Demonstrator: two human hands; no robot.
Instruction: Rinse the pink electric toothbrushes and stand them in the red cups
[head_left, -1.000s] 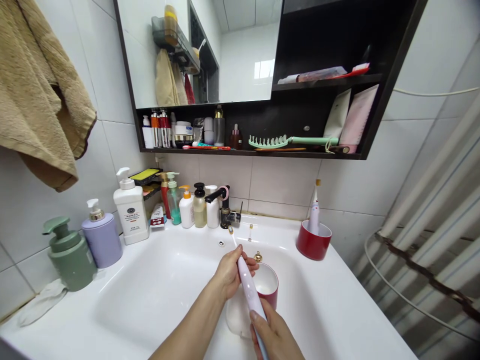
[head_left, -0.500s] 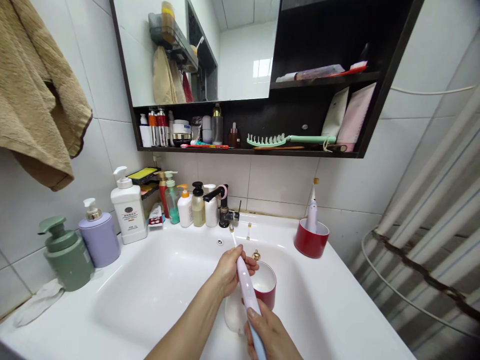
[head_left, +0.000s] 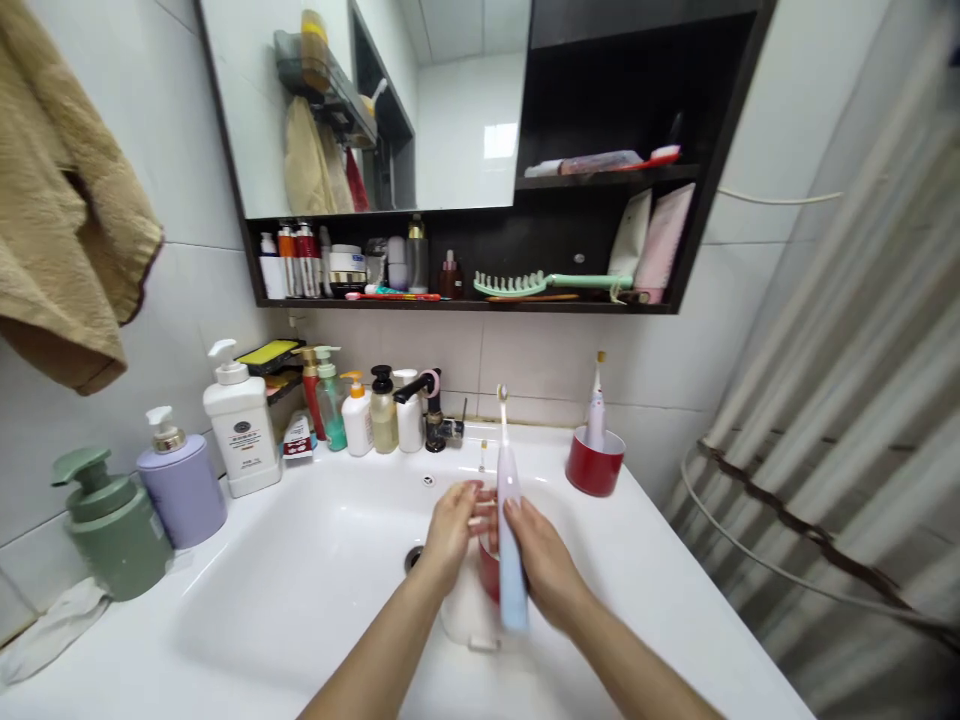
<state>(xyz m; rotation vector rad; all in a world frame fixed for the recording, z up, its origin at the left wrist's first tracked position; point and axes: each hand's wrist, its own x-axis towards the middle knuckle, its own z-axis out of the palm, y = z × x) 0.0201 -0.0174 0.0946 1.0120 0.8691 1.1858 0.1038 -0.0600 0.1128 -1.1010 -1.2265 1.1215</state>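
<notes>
My right hand (head_left: 544,555) is closed around an electric toothbrush (head_left: 511,530), pink above and light blue below, held upright over the white sink (head_left: 300,570). Its brush head points up toward the wall. My left hand (head_left: 454,525) is just left of the handle, fingers apart and slightly bent, holding nothing. Behind the toothbrush, a red cup (head_left: 489,578) in the basin is mostly covered by the hands. Below my left hand lies a whitish translucent object (head_left: 469,615), its kind unclear.
Black faucet (head_left: 433,410) at the back, with several pump bottles (head_left: 358,415) to its left. A second red cup (head_left: 595,470) holding another electric toothbrush (head_left: 597,410) stands on the right rim. Overhead hangs a dark mirror cabinet (head_left: 600,225); a green hairbrush (head_left: 517,284) lies on its lower shelf.
My left hand has let go of the toothbrush's upper part. My right hand has moved up along the handle, and the toothbrush now stands more upright. The view has shifted slightly right.
</notes>
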